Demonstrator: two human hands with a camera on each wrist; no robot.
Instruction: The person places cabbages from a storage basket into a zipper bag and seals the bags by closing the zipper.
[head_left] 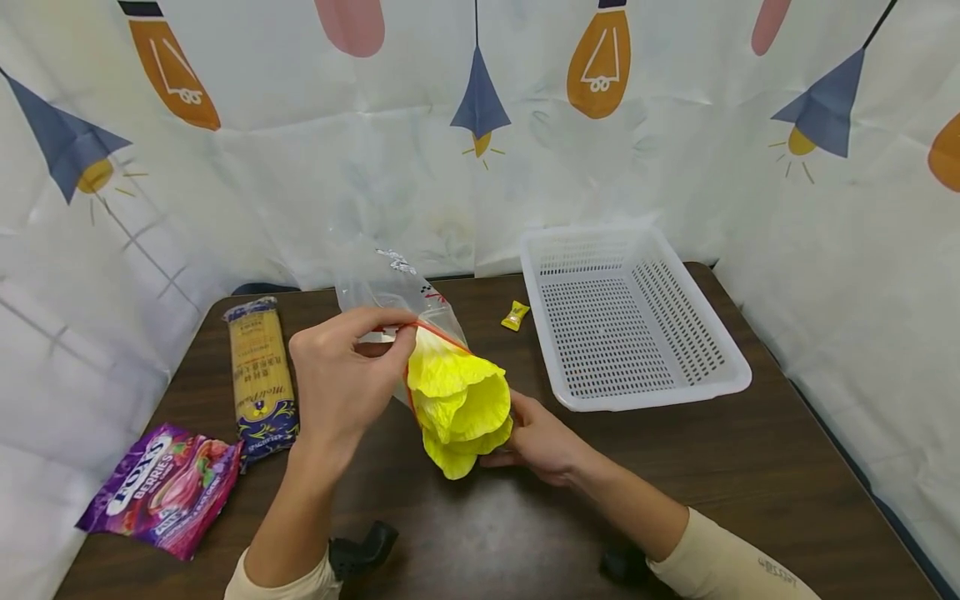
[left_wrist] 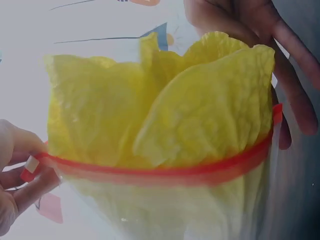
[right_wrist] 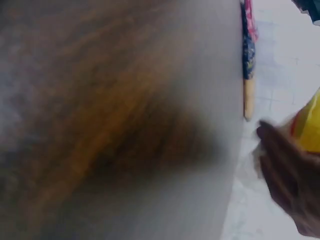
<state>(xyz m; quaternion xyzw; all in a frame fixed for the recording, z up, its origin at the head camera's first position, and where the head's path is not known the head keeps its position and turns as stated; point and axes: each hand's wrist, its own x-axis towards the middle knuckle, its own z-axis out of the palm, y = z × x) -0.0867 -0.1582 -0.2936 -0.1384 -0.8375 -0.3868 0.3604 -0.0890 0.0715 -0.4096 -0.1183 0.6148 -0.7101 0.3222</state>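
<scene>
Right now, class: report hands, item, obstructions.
Left hand pinches bag rim. Right hand holds yellow lettuce, half inside bag. Nothing obstructing.

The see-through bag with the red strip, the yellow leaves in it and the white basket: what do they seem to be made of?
The bag looks like thin clear plastic film, glossy and creased, with a red zip strip. The yellow leaves look like soft crinkled leaf or an imitation; matte, veined, hard to tell which. The white basket looks like rigid moulded plastic, perforated with rows of small holes.
</scene>
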